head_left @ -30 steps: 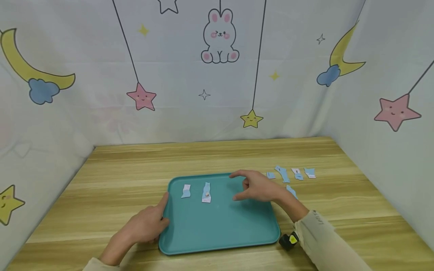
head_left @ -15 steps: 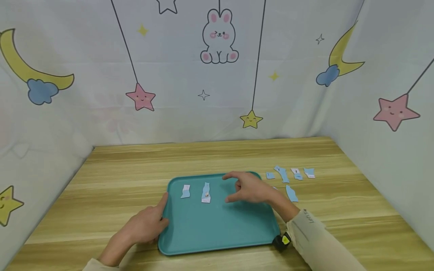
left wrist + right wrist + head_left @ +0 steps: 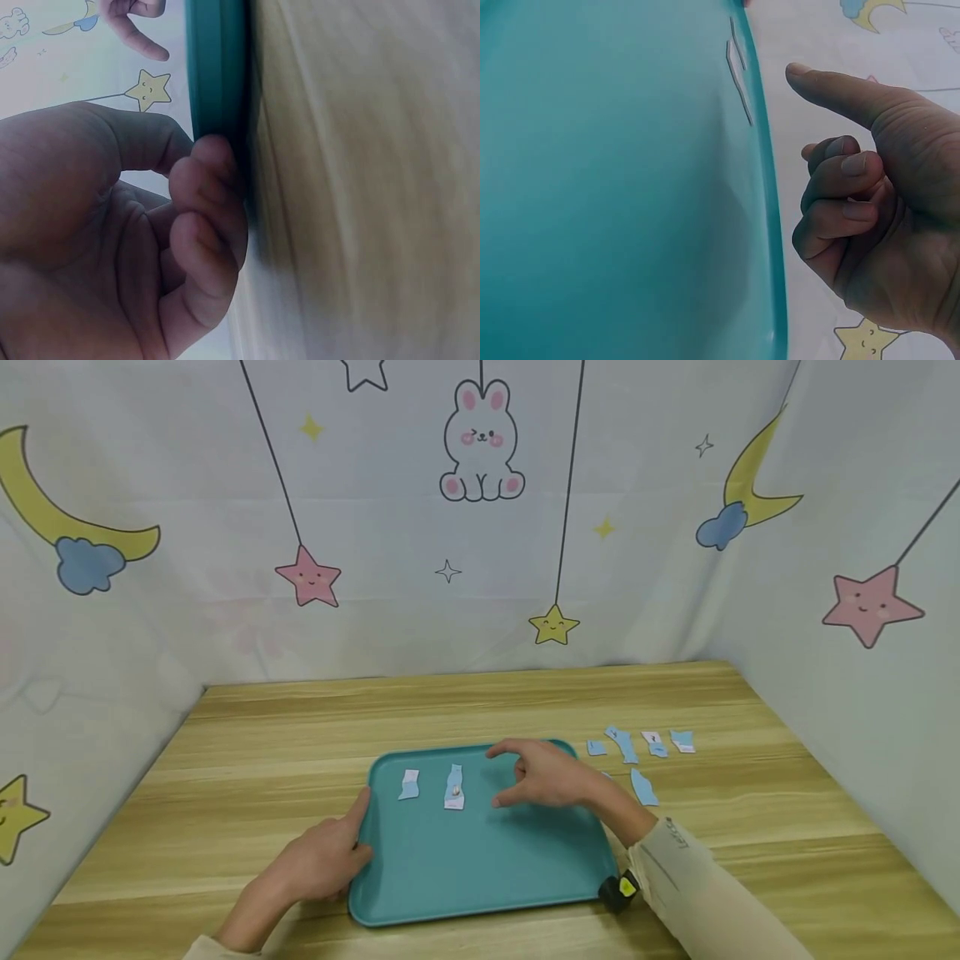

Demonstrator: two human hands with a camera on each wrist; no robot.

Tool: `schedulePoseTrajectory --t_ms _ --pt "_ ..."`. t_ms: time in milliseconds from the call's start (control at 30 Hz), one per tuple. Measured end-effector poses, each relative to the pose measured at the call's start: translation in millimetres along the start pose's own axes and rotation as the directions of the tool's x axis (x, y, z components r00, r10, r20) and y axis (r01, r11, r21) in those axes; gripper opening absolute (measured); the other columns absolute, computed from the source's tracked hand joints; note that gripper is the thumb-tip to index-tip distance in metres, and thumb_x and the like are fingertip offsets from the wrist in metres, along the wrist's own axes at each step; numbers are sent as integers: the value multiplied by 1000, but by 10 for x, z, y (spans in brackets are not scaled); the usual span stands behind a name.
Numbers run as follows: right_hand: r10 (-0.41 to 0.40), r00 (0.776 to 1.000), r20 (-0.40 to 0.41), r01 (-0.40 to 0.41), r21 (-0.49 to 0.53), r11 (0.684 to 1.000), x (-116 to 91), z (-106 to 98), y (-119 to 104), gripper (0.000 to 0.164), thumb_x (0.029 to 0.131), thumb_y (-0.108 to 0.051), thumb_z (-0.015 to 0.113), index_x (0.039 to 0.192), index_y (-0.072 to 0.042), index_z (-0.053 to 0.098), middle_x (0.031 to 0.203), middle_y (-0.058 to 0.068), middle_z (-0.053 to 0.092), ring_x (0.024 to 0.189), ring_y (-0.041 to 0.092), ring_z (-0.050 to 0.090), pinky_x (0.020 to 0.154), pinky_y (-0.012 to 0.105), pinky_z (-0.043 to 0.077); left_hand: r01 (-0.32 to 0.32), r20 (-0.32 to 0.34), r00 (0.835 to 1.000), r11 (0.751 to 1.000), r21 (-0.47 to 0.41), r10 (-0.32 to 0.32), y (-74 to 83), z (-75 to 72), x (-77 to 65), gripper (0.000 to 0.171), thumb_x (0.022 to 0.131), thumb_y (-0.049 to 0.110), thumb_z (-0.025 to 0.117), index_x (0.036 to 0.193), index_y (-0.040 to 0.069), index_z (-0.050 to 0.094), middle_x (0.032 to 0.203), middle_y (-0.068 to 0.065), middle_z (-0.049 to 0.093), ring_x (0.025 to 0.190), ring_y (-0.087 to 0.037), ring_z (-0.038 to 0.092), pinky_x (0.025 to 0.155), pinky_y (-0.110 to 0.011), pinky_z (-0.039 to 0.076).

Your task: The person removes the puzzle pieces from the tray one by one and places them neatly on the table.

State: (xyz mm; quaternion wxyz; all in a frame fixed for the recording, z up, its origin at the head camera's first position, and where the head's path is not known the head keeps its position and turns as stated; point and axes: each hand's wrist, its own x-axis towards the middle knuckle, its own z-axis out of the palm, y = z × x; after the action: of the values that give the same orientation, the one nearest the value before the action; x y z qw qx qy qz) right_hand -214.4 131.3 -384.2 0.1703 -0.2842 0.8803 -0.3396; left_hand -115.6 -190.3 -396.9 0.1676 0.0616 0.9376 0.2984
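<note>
Person at a table (image 3: 165, 827), seen from where I stand and read from left to right. A yellow moon (image 3: 43, 517) is printed on the white curtain (image 3: 390, 639), far beyond the left hand. The left hand (image 3: 318, 856) holds the left edge of a green tray (image 3: 465, 868), index finger laid along the rim; in the left wrist view the other fingers curl against the tray's outer wall. Just inside that rim, near the left index fingertip, lies a short paper piece (image 3: 408, 784), white above and blue below. A longer paper piece (image 3: 453, 777) lies between the hands, nearer the right fingertips; it bears a small pale spot, whether printed or loose I cannot tell. The printed rabbit (image 3: 482, 452) is on the curtain beyond both hands.

The right hand (image 3: 547, 772) hangs above the tray's right half and holds nothing: thumb and index finger are spread wide, the others curled in. Nearer the viewer than this hand, at the tray's corner, is a black device (image 3: 617, 893) with a yellow patch. Right of the right hand, on the table, lie more paper scraps (image 3: 622, 747): four in a row and a fifth (image 3: 643, 787) nearer the forearm, with a sliver of another partly hidden.
</note>
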Motion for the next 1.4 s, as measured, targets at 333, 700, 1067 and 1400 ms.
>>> schedulePoseTrajectory --t_ms 333,700,1067,1400 --pt "47 998 36 -47 -4 999 101 53 -80 70 89 -28 85 150 -10 56 57 -6 36 52 11 32 55 28 31 5 7 1000 1000 -6 -5 -8 -1 4 82 99 5 54 166 -9 9 56 -7 59 43 -19 56 48 -32 43" --pt "98 994 49 -97 -24 995 238 162 -131 74 88 -26 86 153 -11 52 51 -5 39 42 13 44 49 27 38 7 -3 1000 1000 -6 -7 -9 3 -8 82 98 6 54 166 -9 9 55 -7 59 42 -18 56 47 -32 43" --pt "119 991 69 -115 -55 992 322 271 -156 81 86 -30 89 154 -13 49 53 -1 54 43 15 54 53 28 43 -3 -2 1000 1000 -9 3 -1 -2 -12 82 99 6 54 166 -9 10 55 -7 59 42 -18 56 48 -32 44" --pt "122 991 60 -117 -76 990 380 312 -181 79 86 -31 88 153 -12 50 50 -2 50 41 14 50 51 27 41 -8 -2 1000 1000 -13 8 -11 -3 -5 82 98 6 54 165 -10 10 54 -7 58 41 -18 55 47 -32 42"
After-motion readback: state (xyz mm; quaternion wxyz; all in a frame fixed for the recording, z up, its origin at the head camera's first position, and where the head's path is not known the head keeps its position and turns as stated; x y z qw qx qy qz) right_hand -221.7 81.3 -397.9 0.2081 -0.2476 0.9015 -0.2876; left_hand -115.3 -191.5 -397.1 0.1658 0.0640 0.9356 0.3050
